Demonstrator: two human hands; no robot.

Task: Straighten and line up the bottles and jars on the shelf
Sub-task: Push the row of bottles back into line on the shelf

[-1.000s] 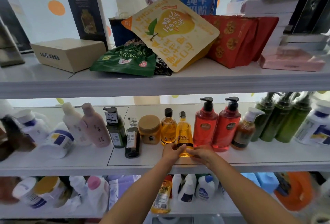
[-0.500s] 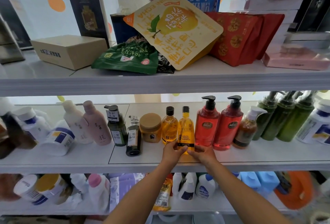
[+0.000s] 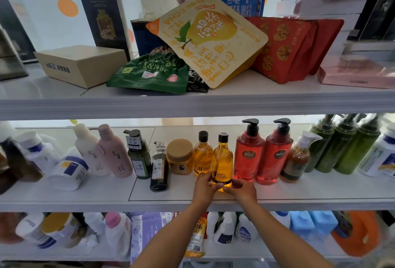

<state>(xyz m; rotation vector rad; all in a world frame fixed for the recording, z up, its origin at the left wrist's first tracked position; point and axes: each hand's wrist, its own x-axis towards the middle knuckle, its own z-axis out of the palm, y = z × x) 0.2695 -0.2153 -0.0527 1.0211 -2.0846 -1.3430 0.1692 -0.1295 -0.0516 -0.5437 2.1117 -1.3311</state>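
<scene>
Middle shelf [image 3: 299, 195]: the shampoo bottle [image 3: 222, 161] stands upright between the fingers, left hand [image 3: 204, 188] gripping its base from the left, right hand [image 3: 242, 189] from the right. Just behind the left fingers [image 3: 215, 186] stands the twin bottle [image 3: 202, 156], then a jar [image 3: 180, 156] and a tipped small bottle [image 3: 159, 167] further left. Just beyond the right fingers [image 3: 232, 187], the first pump bottle [image 3: 249, 154] touches the second pump bottle [image 3: 274, 156] on its right; the held bottle sits forward of this row.

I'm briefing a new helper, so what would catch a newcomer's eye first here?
The yellow pear pouch leans tilted at the centre of the top shelf. On the middle shelf, the left hand and right hand hold a glowing amber shampoo bottle by its base, with two red pump bottles right of it.
</scene>
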